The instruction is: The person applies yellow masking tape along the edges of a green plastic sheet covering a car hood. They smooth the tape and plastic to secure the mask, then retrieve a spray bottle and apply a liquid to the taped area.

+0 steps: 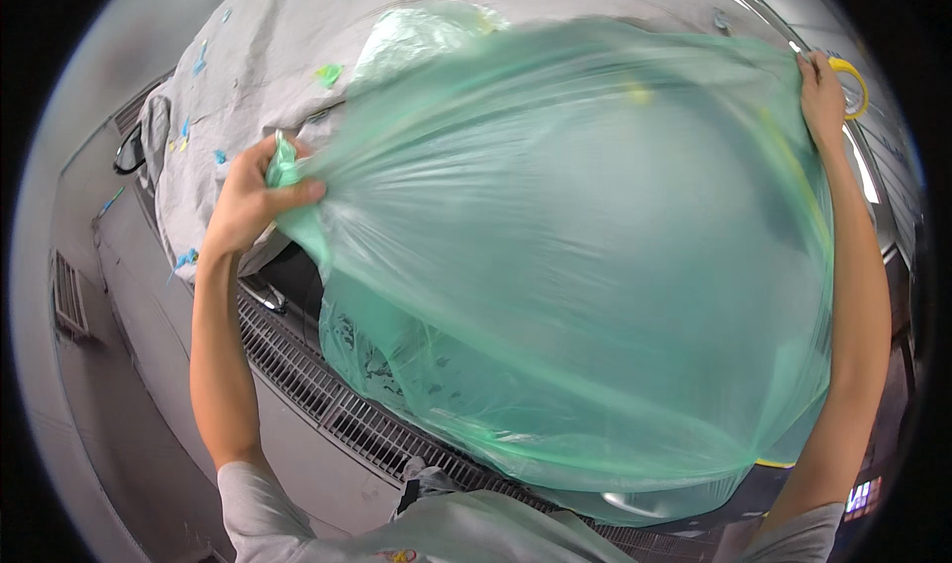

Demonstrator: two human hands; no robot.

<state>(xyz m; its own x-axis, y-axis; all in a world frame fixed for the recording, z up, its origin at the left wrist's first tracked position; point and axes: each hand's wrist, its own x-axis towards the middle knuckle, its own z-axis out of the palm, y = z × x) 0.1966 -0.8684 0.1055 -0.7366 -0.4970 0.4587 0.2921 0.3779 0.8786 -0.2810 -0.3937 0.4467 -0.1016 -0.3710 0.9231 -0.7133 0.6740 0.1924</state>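
A big sheet of translucent green plastic film (555, 246) is stretched between my two hands. At the left, my left hand (256, 194) is closed round a gathered bunch of it, and creases fan out from the grip. My right hand (821, 99), high at the far right, pinches the opposite edge of the film. A roll of yellow tape (866, 91) is right beside the right hand's fingers; whether they hold it too I cannot tell. The film's lower edge hangs loose toward me, and a pale, rounded area with yellow streaks shows dimly through it.
A grey cloth cover (248, 57) spreads behind the film, dotted with blue, yellow and green scraps, including a green one (329, 74). Crumpled clear film (421, 36) lies on it. A metal floor grate (297, 365) runs below, beside a grey floor. My shoe (412, 469) is near the grate.
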